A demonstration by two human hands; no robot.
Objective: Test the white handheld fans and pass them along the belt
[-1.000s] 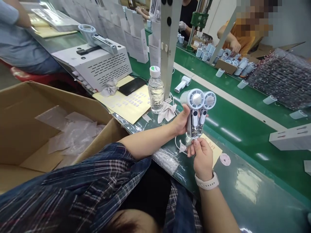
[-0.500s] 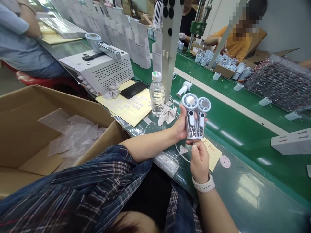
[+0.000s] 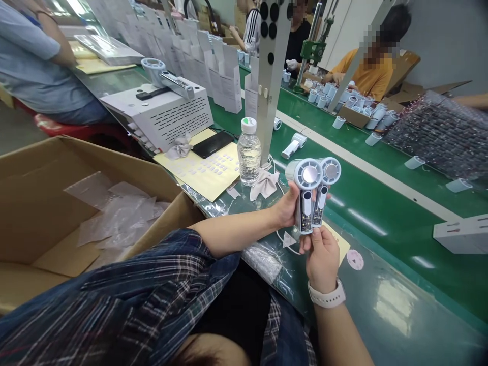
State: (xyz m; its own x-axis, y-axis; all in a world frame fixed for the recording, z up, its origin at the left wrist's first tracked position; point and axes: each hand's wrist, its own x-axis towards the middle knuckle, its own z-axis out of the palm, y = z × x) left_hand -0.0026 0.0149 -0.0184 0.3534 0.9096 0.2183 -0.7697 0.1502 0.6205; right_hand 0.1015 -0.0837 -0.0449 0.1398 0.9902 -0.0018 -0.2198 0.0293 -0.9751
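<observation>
Two pale blue handheld fans, a nearer fan (image 3: 306, 203) and a second fan (image 3: 328, 173), are held upright side by side above the bench. Their round heads face me, and circuit parts show in the open fronts of the handles. My left hand (image 3: 286, 207) is closed round both, its thumb on the near side and fingertips showing past the far one. My right hand (image 3: 323, 256), with a white watch band on the wrist, is closed at the bottom ends of the handles, thumb against the second fan. Its other fingers are partly hidden.
A water bottle (image 3: 249, 157), a crumpled cloth (image 3: 264, 184) and a yellow sheet (image 3: 213, 178) with a black phone (image 3: 212, 144) lie left of my hands. A metal post (image 3: 269, 101) rises behind. A cardboard box (image 3: 160, 229) stands at left. Another fan (image 3: 294, 146) lies on the green belt.
Both fans have turned and shifted slightly to the right, so the nearer one overlaps the second more. My right hand has moved with them, its thumb now higher against the second fan's base.
</observation>
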